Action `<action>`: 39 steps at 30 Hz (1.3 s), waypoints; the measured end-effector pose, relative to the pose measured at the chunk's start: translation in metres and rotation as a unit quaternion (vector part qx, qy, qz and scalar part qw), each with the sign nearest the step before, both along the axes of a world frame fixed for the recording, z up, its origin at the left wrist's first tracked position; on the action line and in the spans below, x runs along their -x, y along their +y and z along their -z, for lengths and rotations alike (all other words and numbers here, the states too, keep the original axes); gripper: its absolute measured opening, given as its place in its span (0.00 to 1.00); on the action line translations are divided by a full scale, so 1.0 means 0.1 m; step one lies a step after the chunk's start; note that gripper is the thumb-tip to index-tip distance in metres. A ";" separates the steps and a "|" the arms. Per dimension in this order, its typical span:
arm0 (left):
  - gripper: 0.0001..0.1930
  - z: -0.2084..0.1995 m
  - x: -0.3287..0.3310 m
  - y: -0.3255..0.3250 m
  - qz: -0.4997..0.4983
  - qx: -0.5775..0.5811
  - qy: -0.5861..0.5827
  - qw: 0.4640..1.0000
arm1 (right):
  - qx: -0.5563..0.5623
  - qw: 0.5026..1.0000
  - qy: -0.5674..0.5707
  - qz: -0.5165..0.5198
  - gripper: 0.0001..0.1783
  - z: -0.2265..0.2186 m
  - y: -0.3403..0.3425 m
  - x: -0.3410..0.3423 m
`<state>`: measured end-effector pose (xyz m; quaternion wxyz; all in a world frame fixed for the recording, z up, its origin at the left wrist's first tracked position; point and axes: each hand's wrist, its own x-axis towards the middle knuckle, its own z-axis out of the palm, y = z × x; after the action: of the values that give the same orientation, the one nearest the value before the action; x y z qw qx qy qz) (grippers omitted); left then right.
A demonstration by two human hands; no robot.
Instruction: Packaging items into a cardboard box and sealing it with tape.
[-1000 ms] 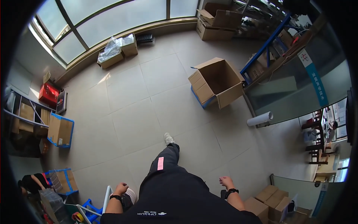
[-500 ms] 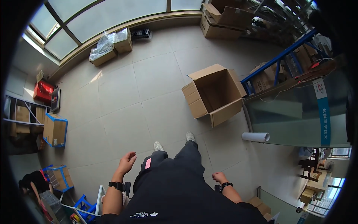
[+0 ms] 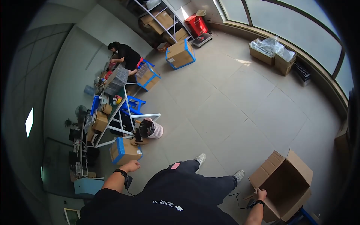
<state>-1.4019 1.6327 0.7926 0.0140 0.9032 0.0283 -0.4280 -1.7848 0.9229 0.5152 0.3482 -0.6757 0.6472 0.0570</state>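
My left hand hangs out to the left, its fingers loosely curled in with nothing showing in them. Below it in the picture is a cardboard box edged with blue tape, apart from the hand as far as I see. My right hand is at the lower right, fingers bent inward. It overlaps the near left edge of a large open-topped cardboard box. Whether the fingers grip a flap there or only pass in front of it, I cannot tell. Dark bands circle both wrists.
A pink bin with a black liner stands by a white-legged table on the left. Beyond it, a person in black bends over things. Two taped boxes are on the floor. Boxes with clear plastic line the window wall.
My view has swung left, bringing the table and the other person into fuller view. The open box now appears lower right, by my right hand. My feet are wider apart.
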 end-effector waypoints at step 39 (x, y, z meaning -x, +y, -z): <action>0.36 0.59 -1.70 1.47 -0.465 0.737 0.082 0.484 | -0.215 0.805 -0.485 -0.266 0.28 -3.96 4.11 -5.57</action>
<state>-1.2314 1.7801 0.7335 0.8689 0.3785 0.1192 -0.2961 -1.2281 1.3341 0.9111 0.7243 -0.6688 0.1599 -0.0503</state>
